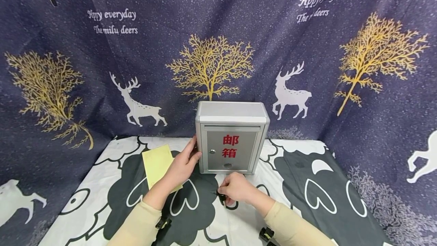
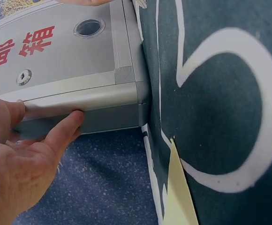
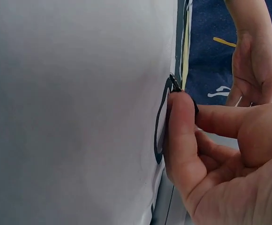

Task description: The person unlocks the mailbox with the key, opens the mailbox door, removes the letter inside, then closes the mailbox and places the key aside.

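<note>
A silver metal mailbox (image 1: 208, 139) with red characters stands upright, a round keyhole lock (image 1: 212, 151) on its front door. My left hand (image 1: 184, 164) rests against its left side, fingers and thumb touching the metal edge (image 2: 103, 96). In front of the box, low over the cloth, my right hand (image 1: 235, 188) pinches a small black key-like object (image 1: 221, 197) between thumb and fingers. Its slim dark tip (image 3: 175, 82) sticks out past the fingertips in the right wrist view; the rest is mostly hidden by the fingers.
A yellow envelope-like sheet (image 1: 157, 162) lies on the cloth left of the mailbox, partly under my left forearm in the head view. Black-and-white patterned cloth (image 1: 246, 219) covers the table. A dark blue curtain (image 1: 218, 18) with deer and trees hangs behind.
</note>
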`<state>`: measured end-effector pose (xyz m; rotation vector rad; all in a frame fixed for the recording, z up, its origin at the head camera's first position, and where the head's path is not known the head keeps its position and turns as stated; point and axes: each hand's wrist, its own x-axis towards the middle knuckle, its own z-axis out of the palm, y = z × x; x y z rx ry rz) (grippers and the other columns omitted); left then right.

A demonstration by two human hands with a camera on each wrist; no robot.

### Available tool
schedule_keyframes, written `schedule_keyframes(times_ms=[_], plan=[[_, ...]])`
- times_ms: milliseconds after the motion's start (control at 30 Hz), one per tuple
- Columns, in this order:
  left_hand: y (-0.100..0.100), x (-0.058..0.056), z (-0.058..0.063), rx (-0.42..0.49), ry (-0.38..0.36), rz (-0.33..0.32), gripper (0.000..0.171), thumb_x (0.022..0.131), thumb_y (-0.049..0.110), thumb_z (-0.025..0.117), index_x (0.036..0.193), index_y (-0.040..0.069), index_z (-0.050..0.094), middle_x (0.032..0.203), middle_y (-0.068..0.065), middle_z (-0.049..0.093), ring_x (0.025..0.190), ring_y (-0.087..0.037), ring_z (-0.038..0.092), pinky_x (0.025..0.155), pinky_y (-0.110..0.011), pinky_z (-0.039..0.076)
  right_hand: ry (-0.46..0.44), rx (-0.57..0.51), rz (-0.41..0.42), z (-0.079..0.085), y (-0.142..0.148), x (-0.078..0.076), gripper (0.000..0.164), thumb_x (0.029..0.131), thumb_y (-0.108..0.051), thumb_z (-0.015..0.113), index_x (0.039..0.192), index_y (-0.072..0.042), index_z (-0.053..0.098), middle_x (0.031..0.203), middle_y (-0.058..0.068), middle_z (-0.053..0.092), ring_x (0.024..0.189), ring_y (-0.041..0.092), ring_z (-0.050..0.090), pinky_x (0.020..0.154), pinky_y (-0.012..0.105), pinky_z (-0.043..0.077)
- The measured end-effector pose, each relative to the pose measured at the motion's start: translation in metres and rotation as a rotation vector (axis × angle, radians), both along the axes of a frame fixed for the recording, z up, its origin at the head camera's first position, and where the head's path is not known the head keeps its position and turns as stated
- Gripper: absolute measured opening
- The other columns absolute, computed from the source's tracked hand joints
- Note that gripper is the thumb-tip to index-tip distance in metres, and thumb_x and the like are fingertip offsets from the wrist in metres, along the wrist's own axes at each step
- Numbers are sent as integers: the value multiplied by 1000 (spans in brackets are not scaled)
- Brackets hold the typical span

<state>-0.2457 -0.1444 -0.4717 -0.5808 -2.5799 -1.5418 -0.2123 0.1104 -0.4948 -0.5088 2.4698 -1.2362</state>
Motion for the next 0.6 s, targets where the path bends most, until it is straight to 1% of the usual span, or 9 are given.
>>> schedule_keyframes(times_ms=[100,233,367,433,600], plan=[[0,0,0,2,0,-1,71,120,22,54,180,11,18,176,-22,36,156,-40,47,120,-51,48,48,35,2,0,0,0,18,98,-3,80,80,-4,80,54,1,68,46,12,69,49,25,57],[0,0,0,2,1,-1,71,120,21,55,180,10,18,177,-22,36,156,-40,47,120,-50,49,116,90,9,-3,3,-1,25,97,-4,81,73,-8,75,50,-8,61,43,3,60,46,22,49],[-1,0,0,4,3,0,71,120,21,55,180,10,19,176,-22,36,156,-40,47,119,-51,49,151,133,18,-6,6,-3,33,97,-4,78,66,-12,70,46,-13,52,40,0,52,44,21,41],[-1,0,1,5,2,1,71,120,21,55,180,11,19,176,-22,37,156,-40,48,119,-50,49,154,141,23,-8,8,-3,33,98,-5,77,66,-12,70,45,-14,51,39,1,51,44,21,40],[-2,1,0,-2,-4,7,71,120,20,56,180,12,19,176,-22,38,155,-40,49,120,-51,49,172,151,23,-9,19,-3,24,99,-13,80,76,-14,75,50,-13,55,44,4,54,45,24,41]])
